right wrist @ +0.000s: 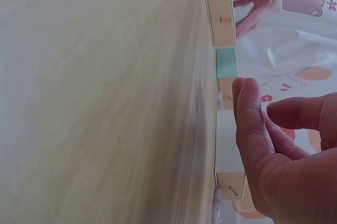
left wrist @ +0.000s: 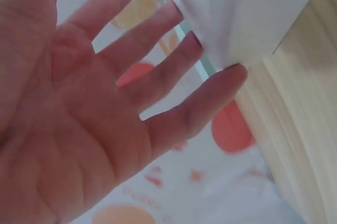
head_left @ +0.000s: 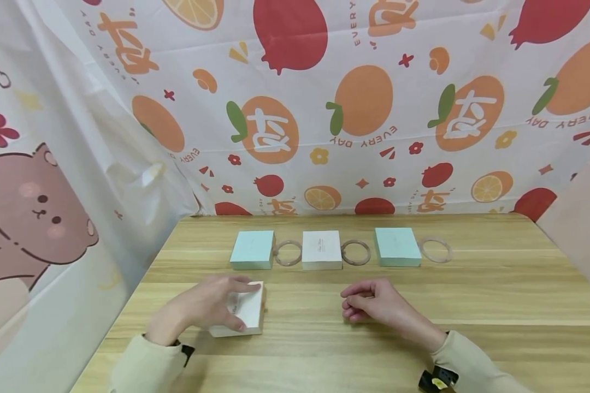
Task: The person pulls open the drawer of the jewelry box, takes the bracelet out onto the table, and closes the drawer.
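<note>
A white gift box is at the left front of the table, held by my left hand from above. The thumb is at its near edge and the fingers are at its far edge. In the left wrist view, the fingertips touch the side of the white box. Its tan end with a small pull tab faces my right hand in the right wrist view. Loosely bent and holding nothing, my right hand hovers at or just over the tabletop, right of centre.
Across the back stand a mint box, another white box and a second mint box. Right of each lies a ring-shaped bangle: left, middle, pale right one. A fruit-printed curtain hangs behind the wooden table.
</note>
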A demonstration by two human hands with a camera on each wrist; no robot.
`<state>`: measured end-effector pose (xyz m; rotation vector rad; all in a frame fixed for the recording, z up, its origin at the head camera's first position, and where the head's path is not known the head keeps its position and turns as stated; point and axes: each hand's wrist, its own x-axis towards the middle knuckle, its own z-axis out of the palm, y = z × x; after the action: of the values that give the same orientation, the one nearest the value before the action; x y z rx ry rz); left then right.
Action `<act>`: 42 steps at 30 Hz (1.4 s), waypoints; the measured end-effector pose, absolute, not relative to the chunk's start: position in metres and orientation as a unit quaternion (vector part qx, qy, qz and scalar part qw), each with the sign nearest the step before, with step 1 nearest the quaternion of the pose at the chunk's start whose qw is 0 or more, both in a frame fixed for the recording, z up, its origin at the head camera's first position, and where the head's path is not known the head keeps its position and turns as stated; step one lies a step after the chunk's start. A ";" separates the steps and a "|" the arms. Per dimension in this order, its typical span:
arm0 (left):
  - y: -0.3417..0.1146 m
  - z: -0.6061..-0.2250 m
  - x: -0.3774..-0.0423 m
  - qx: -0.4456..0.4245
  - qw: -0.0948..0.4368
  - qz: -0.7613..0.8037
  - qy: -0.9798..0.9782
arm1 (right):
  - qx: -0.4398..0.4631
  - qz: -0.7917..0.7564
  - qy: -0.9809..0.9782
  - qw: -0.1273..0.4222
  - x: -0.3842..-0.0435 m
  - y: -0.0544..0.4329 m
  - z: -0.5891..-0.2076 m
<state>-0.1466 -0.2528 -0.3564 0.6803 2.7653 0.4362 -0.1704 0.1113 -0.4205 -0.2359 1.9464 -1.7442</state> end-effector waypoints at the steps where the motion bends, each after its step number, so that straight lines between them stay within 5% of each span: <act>1: -0.247 -0.357 -0.148 0.244 0.127 0.147 0.950 | -0.087 -0.642 0.717 0.257 -0.170 0.111 -0.421; 20: -0.201 -0.363 -0.152 0.297 0.106 0.128 0.940 | -0.110 -0.637 0.713 0.273 -0.167 0.103 -0.424; 42: -0.208 -0.366 -0.156 0.286 0.114 0.141 0.941 | -0.146 -0.607 0.729 0.281 -0.170 0.060 -0.420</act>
<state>-0.1564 -0.2075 -0.3656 0.8387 2.7583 0.4136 -0.1697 0.0600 -0.4196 -0.3909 1.9533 -1.6259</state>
